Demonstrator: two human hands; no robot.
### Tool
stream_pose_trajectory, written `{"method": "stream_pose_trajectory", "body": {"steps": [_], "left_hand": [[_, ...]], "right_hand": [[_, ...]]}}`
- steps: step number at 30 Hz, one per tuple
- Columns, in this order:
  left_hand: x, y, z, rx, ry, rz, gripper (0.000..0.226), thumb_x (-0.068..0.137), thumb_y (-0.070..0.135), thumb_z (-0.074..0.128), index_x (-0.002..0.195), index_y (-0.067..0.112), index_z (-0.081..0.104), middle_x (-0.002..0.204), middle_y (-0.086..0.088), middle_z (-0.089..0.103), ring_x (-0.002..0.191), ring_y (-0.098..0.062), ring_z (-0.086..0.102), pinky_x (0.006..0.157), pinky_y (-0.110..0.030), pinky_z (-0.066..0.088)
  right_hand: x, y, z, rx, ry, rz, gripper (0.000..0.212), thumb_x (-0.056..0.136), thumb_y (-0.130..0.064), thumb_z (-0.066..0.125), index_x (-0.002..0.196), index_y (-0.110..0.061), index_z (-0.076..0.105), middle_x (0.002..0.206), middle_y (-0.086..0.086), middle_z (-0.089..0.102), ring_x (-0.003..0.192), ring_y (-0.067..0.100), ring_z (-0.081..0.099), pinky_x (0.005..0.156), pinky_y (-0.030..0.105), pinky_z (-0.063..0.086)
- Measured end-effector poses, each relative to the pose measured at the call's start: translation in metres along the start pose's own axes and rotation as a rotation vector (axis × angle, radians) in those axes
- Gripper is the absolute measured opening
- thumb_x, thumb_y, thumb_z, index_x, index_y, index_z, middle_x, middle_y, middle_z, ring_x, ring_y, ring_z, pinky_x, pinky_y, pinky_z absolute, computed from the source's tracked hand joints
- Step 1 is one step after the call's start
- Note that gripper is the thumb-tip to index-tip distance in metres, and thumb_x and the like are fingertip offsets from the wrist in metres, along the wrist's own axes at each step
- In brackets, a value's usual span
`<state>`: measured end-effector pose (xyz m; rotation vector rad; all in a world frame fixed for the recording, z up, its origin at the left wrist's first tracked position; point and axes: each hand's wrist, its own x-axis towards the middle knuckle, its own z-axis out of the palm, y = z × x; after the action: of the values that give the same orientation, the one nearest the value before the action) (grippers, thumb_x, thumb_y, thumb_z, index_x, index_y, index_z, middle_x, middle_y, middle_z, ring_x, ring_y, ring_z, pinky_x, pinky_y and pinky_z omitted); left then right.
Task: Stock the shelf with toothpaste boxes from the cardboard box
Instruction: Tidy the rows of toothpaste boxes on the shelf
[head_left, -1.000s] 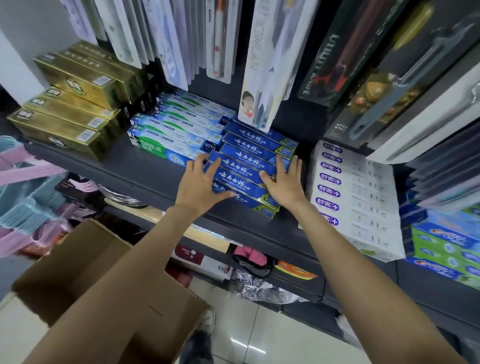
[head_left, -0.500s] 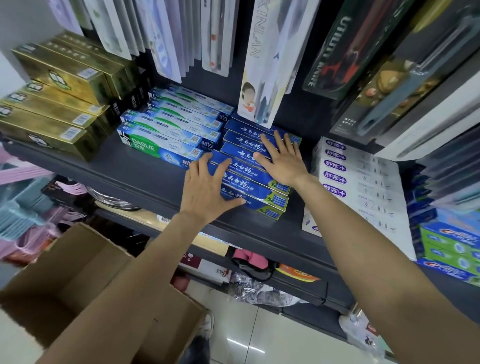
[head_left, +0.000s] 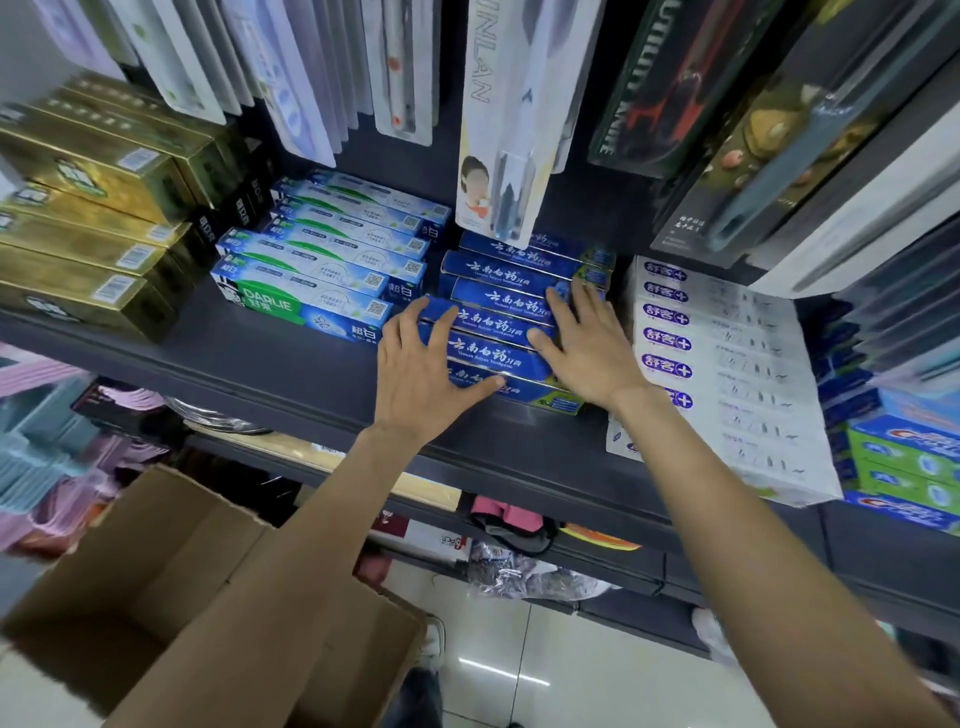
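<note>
A: Scanning from the left, what sits on the shelf (head_left: 291, 358)?

B: Gold boxes (head_left: 98, 234) stacked at the far left, then the green-and-white Darlie boxes (head_left: 322, 275) beside them, then the dark blue toothpaste boxes (head_left: 498, 312) in the middle, and white boxes (head_left: 727, 364) to their right.

A: And the hands?

B: The left hand (head_left: 421, 379) lies on the left end of the blue stack, fingers spread and nearly straight, thumb stretched along the front box. It presses and grips nothing. The right hand (head_left: 587, 353) rests on the right part of the stack, also flat, fingers fanned toward the back. Neither hand holds a box.

A: So which step is this?

B: I'd judge it as squaring up: the blue boxes are on the shelf, and the 2 hands seem to be nudging them into line between the Darlie boxes and the white ones.

A: The cardboard box (head_left: 156, 597)?

B: Low at the left, open, below the shelf, partly hidden by the left forearm. I cannot tell whether any toothpaste remains inside.

A: Next move?

B: Probably letting go, then reaching down into the cardboard box for more, which calls for looking inside first.
</note>
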<state>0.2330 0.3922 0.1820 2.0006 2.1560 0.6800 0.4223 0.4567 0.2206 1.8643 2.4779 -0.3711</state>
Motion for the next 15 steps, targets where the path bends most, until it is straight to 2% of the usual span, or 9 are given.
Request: {"method": "stream_pose_trajectory", "body": {"steps": [4,7,9,11,13,15], "left_hand": [[0.012,0.003,0.003,-0.016,-0.076,0.01,0.099,0.069,0.068,0.064,0.144,0.013,0.032,0.15,-0.015,0.022,0.132,-0.034,0.024,0.11,-0.041,0.024],[0.016,0.007,0.002,0.014,-0.096,0.027,0.101,0.067,0.073,0.061,0.145,0.015,0.032,0.15,-0.016,0.023,0.131,-0.035,0.025,0.11,-0.044,0.024],[0.017,0.007,-0.001,-0.001,-0.084,0.052,0.102,0.065,0.08,0.047,0.146,0.02,0.031,0.15,-0.016,0.025,0.134,-0.035,0.025,0.11,-0.046,0.022],[0.022,0.005,-0.006,-0.086,-0.075,0.064,0.093,0.069,0.077,0.034,0.146,0.023,0.032,0.152,-0.014,0.025,0.137,-0.034,0.023,0.111,-0.047,0.02],[0.035,0.006,-0.012,-0.144,-0.095,0.052,0.084,0.077,0.071,0.033,0.146,0.023,0.032,0.154,-0.014,0.022,0.14,-0.033,0.021,0.113,-0.045,0.019],[0.05,0.007,-0.014,-0.103,-0.15,0.055,0.076,0.087,0.065,0.037,0.148,0.021,0.027,0.156,-0.014,0.015,0.143,-0.03,0.015,0.116,-0.041,0.014]], "right_hand": [[-0.04,-0.016,0.015,0.062,0.011,0.055,0.07,0.096,-0.056,0.026,0.152,-0.021,0.005,0.158,0.016,-0.008,0.145,0.031,-0.013,0.117,0.04,-0.005],[-0.039,-0.02,0.017,0.06,0.001,0.061,0.073,0.095,-0.059,0.027,0.151,-0.021,0.002,0.157,0.018,-0.012,0.144,0.033,-0.016,0.117,0.042,-0.006],[-0.038,-0.019,0.015,0.102,0.033,0.07,0.071,0.094,-0.059,0.028,0.151,-0.021,0.007,0.158,0.016,-0.008,0.145,0.032,-0.011,0.117,0.041,-0.003],[-0.039,-0.015,0.011,0.126,0.155,0.101,0.067,0.095,-0.057,0.031,0.15,-0.021,0.019,0.158,0.015,0.001,0.145,0.032,0.001,0.117,0.04,0.006],[-0.036,-0.01,0.007,0.081,0.226,0.141,0.064,0.096,-0.055,0.03,0.148,-0.018,0.025,0.157,0.018,0.009,0.144,0.034,0.01,0.117,0.041,0.01],[-0.031,-0.009,0.006,0.023,0.176,0.162,0.065,0.096,-0.055,0.027,0.148,-0.015,0.023,0.154,0.021,0.016,0.143,0.035,0.015,0.118,0.043,0.01]]}}
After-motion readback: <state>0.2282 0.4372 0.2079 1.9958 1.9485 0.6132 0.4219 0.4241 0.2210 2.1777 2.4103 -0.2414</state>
